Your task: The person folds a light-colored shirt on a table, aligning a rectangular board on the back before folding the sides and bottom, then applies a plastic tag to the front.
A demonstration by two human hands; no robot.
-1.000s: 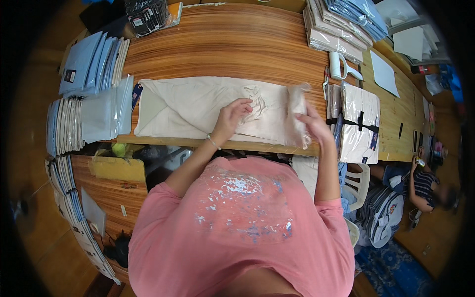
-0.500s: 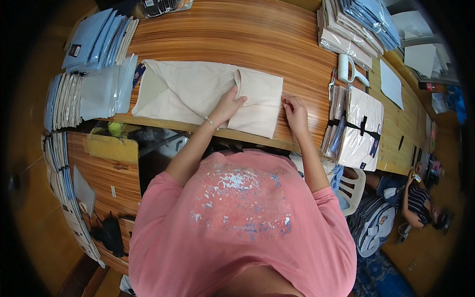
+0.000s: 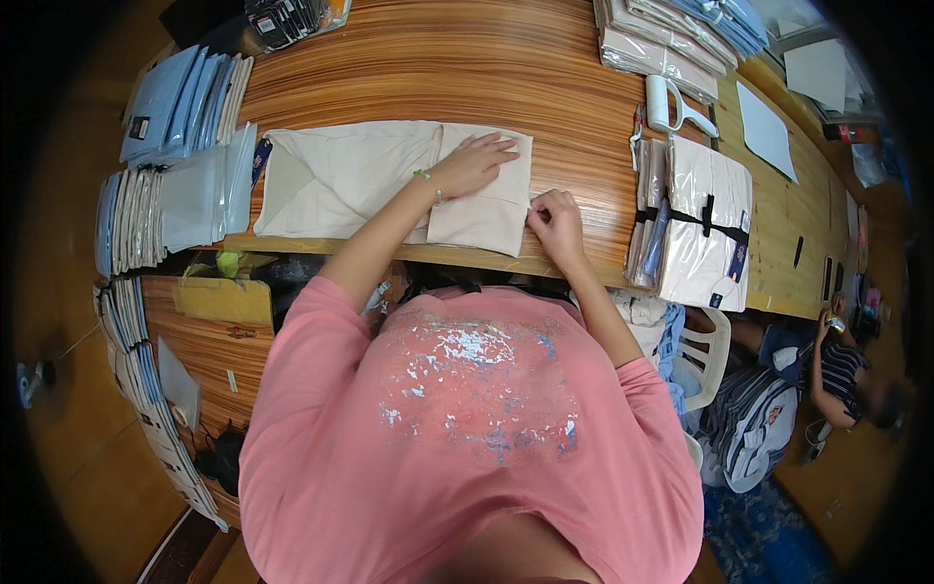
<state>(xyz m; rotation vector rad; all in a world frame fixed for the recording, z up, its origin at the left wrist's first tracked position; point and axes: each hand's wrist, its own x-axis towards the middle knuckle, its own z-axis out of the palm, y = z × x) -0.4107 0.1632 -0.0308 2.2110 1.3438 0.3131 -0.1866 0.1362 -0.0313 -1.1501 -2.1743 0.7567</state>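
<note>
A beige garment (image 3: 360,165) lies folded in a long strip along the near edge of the wooden table, its right end doubled over. My left hand (image 3: 477,165) rests flat on that doubled part with its fingers stretched toward the right. At the right edge of the cloth, my right hand (image 3: 557,226) is closed, thumb and fingers pinching the edge near its lower corner. A dark blue tag (image 3: 261,160) shows at the garment's left end.
Clear plastic sleeves (image 3: 209,200) and stacks of bagged blue garments (image 3: 161,107) stand on the left. To the right are a black-tied garment bundle (image 3: 705,229), a white-handled lint roller (image 3: 662,102) and bagged stacks (image 3: 662,54). Another person (image 3: 839,370) sits far right.
My left hand has moved from the fold's inner edge to lie flat on top of the folded part. My right hand has slid down the right edge. The view has shifted slightly.
</note>
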